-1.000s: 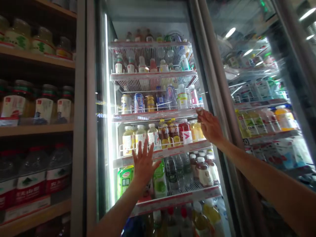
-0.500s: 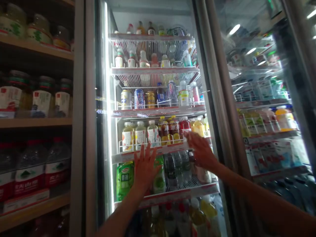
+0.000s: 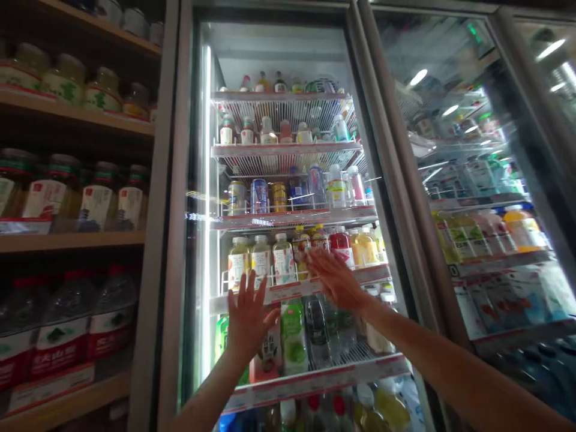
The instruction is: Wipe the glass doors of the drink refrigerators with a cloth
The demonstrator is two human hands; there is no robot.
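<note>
I face a lit drinks cooler (image 3: 288, 48) with several wire shelves of bottles and cans. My left hand (image 3: 246, 318) is raised flat, fingers spread, in front of the shelf edge below the pale juice bottles (image 3: 261, 259). My right hand (image 3: 333, 277) is also flat with fingers stretched out, in front of the same shelf near the red-labelled bottle (image 3: 342, 246). Neither hand holds anything. Both appear to lie against the cooler's glass door (image 3: 369, 150), though contact is hard to confirm.
Wooden shelves (image 3: 72, 240) at the left carry jars and large water bottles (image 3: 67, 324). A second glass-fronted cooler (image 3: 486, 192) stands to the right, its glass full of reflections. A dark frame post (image 3: 405, 198) separates the two coolers.
My right hand has come down and leftward from the right end of the can shelf to the juice shelf. My left hand has stayed nearly in place; the view shifted slightly.
</note>
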